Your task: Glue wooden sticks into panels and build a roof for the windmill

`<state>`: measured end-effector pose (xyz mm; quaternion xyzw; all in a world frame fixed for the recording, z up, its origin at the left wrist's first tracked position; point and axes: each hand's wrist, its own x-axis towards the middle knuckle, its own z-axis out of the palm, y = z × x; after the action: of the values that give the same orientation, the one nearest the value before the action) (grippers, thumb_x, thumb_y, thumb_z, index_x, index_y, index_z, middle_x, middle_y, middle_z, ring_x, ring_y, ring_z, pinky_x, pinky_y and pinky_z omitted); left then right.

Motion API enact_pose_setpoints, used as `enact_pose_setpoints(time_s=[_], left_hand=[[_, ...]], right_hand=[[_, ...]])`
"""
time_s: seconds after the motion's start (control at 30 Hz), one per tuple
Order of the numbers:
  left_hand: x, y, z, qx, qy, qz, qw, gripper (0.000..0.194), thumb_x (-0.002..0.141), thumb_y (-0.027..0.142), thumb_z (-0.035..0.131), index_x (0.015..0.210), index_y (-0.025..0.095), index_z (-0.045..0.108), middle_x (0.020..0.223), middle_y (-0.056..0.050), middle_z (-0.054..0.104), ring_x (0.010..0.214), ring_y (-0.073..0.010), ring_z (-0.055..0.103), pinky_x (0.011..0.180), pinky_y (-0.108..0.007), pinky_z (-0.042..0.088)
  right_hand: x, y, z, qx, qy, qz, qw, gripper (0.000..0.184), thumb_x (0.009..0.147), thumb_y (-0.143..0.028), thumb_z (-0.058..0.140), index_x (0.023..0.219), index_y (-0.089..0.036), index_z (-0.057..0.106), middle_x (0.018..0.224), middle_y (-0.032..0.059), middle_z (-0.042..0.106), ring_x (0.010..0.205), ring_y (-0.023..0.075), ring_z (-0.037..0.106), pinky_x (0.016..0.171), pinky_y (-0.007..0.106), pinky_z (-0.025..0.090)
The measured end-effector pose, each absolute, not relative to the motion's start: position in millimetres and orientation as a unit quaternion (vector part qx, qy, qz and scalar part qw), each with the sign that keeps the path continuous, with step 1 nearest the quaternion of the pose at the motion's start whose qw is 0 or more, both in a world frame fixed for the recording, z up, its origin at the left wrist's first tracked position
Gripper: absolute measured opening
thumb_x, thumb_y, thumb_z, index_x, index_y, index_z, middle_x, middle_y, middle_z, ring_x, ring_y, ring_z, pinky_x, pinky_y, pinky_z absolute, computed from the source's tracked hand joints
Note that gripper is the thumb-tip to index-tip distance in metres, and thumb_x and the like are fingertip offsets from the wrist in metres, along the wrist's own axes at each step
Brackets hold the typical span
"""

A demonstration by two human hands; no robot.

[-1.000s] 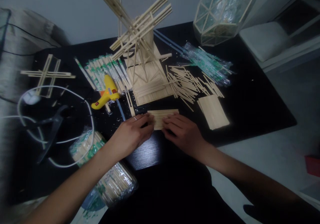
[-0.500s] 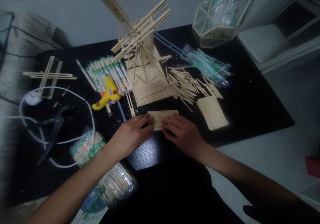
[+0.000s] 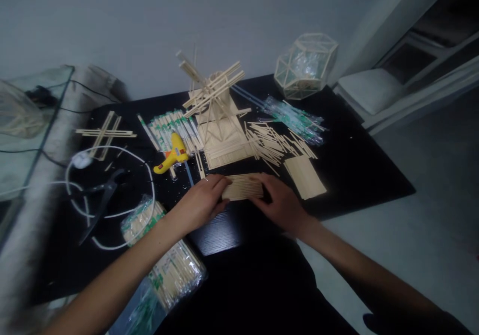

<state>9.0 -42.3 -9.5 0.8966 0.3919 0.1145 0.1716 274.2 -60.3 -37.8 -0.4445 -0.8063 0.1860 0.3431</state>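
Note:
A small panel of wooden sticks [image 3: 245,186] lies side to side between my hands at the front of the black table. My left hand [image 3: 204,197] grips its left end, fingers at the upper corner and thumb near the lower one. Around the right end my right hand [image 3: 280,200] is closed, with fingers on the top edge and thumb at the bottom edge. Beyond them stands a windmill-like stick model [image 3: 217,95] on a stick base [image 3: 228,150]. A yellow glue gun [image 3: 172,154] rests left of that base.
Loose short sticks [image 3: 267,143] and a flat stick panel [image 3: 305,176] lie at right. Wrapped chopsticks [image 3: 175,125] are behind the glue gun; a bagged bundle [image 3: 175,270] sits under my left forearm. A white cable [image 3: 112,217] loops at left. A faceted frame [image 3: 307,65] stands at back right.
The view has tilted up and the table looks farther off. My fingers have shifted from the panel's face outward to its ends, so more of the panel shows.

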Motion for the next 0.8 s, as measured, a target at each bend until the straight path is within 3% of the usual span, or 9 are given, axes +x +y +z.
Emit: enact_pose_setpoints(time_s=[0.13,0.27,0.33,0.53,0.8], left_hand=[[14.6,-35.8,-2.4,0.883,0.413,0.111,0.196,0.041,0.101,0.032,0.064,0.136,0.014,0.054,0.133,-0.017,0.059,0.116,-0.0280,0.067,0.101,-0.045,0.060],[28.5,-29.7,-4.1,0.878,0.448,0.084,0.150,0.050,0.099,0.042,0.067,0.135,0.009,0.056,0.130,-0.021,0.062,0.119,-0.0352,0.065,0.103,-0.053,0.056],[38.7,-28.8,-4.4,0.880,0.454,0.059,0.129,0.054,0.097,0.046,0.069,0.134,0.008,0.057,0.128,-0.022,0.063,0.117,-0.0374,0.064,0.101,-0.055,0.055],[62.0,-29.1,3.2,0.872,0.468,0.008,0.141,0.037,0.091,0.039,0.077,0.111,0.012,0.062,0.117,-0.019,0.065,0.113,-0.0361,0.063,0.098,-0.050,0.053],[67.3,-27.7,6.2,0.845,0.505,-0.003,0.173,0.053,0.081,0.038,0.087,0.117,0.011,0.058,0.118,-0.020,0.064,0.115,-0.0390,0.065,0.098,-0.051,0.054]], right_hand=[[315.7,-51.5,-24.4,-0.582,-0.736,0.117,0.326,0.030,0.099,-0.034,0.066,0.126,-0.021,0.065,0.125,0.0135,0.075,0.122,0.0328,0.069,0.106,0.054,0.057],[350.5,-48.1,-19.3,-0.708,-0.651,0.115,0.249,0.077,0.085,-0.049,0.079,0.148,-0.014,0.053,0.135,0.0224,0.069,0.126,0.0432,0.064,0.103,0.060,0.054],[358.6,-48.8,-21.4,-0.727,-0.641,0.124,0.213,0.088,0.081,-0.053,0.081,0.153,-0.013,0.047,0.136,0.0236,0.068,0.124,0.0450,0.063,0.102,0.061,0.054],[362.2,-48.6,-29.9,-0.737,-0.645,0.104,0.174,0.082,0.080,-0.047,0.081,0.150,-0.013,0.053,0.128,0.0221,0.069,0.115,0.0431,0.062,0.099,0.060,0.053],[356.2,-52.4,-25.2,-0.726,-0.660,0.075,0.177,0.074,0.084,-0.042,0.076,0.149,-0.015,0.053,0.129,0.0203,0.067,0.118,0.0428,0.060,0.100,0.059,0.053]])
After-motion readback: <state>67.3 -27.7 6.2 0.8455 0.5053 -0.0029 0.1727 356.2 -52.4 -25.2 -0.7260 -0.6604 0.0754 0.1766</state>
